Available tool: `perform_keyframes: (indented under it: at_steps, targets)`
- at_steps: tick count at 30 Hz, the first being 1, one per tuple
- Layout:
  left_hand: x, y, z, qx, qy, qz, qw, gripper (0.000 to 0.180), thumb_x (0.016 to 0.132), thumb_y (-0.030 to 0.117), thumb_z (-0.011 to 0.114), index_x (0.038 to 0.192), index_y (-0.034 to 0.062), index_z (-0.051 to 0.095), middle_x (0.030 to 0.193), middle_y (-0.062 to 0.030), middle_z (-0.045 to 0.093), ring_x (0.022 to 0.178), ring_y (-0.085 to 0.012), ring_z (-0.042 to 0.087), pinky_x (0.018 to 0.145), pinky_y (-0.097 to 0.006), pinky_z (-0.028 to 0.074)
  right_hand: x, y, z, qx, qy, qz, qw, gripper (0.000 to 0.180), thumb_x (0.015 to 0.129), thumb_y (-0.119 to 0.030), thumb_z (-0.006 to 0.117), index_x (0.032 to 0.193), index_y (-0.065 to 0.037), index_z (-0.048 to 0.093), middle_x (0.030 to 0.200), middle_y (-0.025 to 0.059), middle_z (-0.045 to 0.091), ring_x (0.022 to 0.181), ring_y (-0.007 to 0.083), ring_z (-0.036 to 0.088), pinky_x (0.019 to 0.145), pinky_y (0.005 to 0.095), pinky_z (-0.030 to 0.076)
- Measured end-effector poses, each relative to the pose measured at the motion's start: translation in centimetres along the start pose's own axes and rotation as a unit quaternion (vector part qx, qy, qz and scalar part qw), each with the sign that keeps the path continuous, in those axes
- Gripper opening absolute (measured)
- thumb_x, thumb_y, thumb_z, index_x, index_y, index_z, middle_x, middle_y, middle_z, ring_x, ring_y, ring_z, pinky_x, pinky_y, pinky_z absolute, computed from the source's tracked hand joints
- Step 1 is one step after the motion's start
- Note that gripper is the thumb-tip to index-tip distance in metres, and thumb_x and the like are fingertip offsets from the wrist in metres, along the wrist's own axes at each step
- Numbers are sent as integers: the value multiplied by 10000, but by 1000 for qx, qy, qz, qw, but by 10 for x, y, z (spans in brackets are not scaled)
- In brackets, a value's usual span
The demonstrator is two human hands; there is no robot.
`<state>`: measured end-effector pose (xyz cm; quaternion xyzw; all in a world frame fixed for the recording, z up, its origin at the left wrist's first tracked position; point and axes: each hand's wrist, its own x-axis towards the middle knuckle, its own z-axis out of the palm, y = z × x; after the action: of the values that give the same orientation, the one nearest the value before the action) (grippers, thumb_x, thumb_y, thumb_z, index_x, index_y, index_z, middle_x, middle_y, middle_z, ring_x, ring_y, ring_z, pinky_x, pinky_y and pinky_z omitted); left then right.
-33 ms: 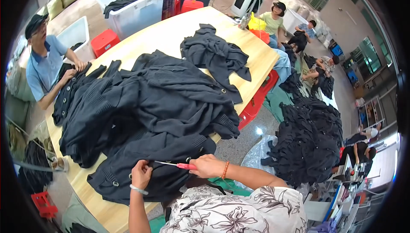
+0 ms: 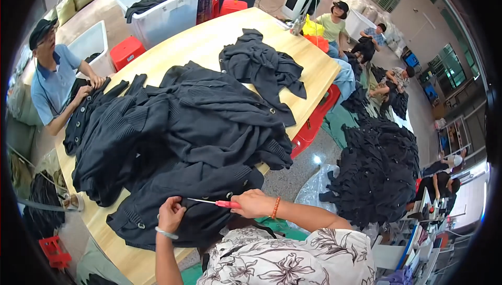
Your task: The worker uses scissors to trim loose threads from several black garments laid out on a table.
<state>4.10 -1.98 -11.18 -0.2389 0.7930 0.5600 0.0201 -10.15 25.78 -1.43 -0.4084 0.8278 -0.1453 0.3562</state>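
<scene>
My right hand [image 2: 251,203] is closed around the red handle of a slim tool [image 2: 225,203]. Its thin, straight metal shaft points left, toward my other hand; the exact kind of tool is too small to tell. My left hand [image 2: 171,215] has thumb and fingers pinched together on a black knit cardigan [image 2: 209,183] at the near edge of the table. Pale round buttons show on this cardigan, near both hands. The tool's tip lies over the dark knit, just right of my left fingertips. Beyond it spreads a large heap of black cardigans [image 2: 178,112].
The wooden table [image 2: 204,39] also bears another black garment [image 2: 261,60] farther off. Across at left, a co-worker [image 2: 57,76] handles a buttoned garment. A red stool [image 2: 314,128] stands at the table's right edge, near a big floor pile of black knitwear [image 2: 376,170].
</scene>
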Motion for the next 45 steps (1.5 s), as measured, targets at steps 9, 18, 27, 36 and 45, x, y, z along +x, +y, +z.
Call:
perform_keyframes:
  at_steps: [9, 18, 27, 36, 45]
  targets:
    - [-2, 58, 30, 245, 98, 216, 940, 293, 710, 167, 800, 930, 34, 657, 891, -114, 598, 878, -335, 556, 777, -413, 470, -14, 39, -7, 2, 122, 10, 993, 218, 894, -280, 624, 1045, -123, 622, 905, 133, 665, 906, 338, 641, 764, 466, 518]
    - [4, 54, 91, 248, 71, 275, 926, 303, 731, 53, 740, 1010, 49, 623, 934, -121, 561, 887, -321, 575, 745, -415, 488, -46, 54, -12, -22, 38, 54, 998, 230, 909, -258, 608, 1077, -103, 585, 925, 180, 660, 935, 369, 641, 790, 500, 510]
    - [34, 44, 69, 12, -60, 112, 992, 121, 779, 12, 704, 900, 14, 710, 805, -122, 673, 689, -219, 663, 641, -320, 521, -57, 45, -13, -32, -28, 58, 997, 279, 910, -369, 612, 963, -95, 619, 775, 190, 676, 805, 399, 666, 727, 507, 508]
    - [14, 82, 123, 163, 0, 299, 940, 266, 743, 99, 756, 978, 59, 638, 964, -97, 621, 871, -302, 611, 744, -415, 509, -81, 80, 2, 32, 124, 77, 989, 245, 913, -315, 618, 984, -80, 613, 880, 193, 657, 841, 396, 647, 743, 501, 514]
    - [53, 47, 149, 200, -33, 182, 962, 78, 786, 67, 683, 853, 59, 643, 833, -151, 625, 809, -357, 633, 736, -460, 501, -103, 74, 3, -20, 37, 151, 988, 269, 903, -337, 630, 929, -69, 623, 811, 201, 674, 822, 400, 668, 733, 509, 513]
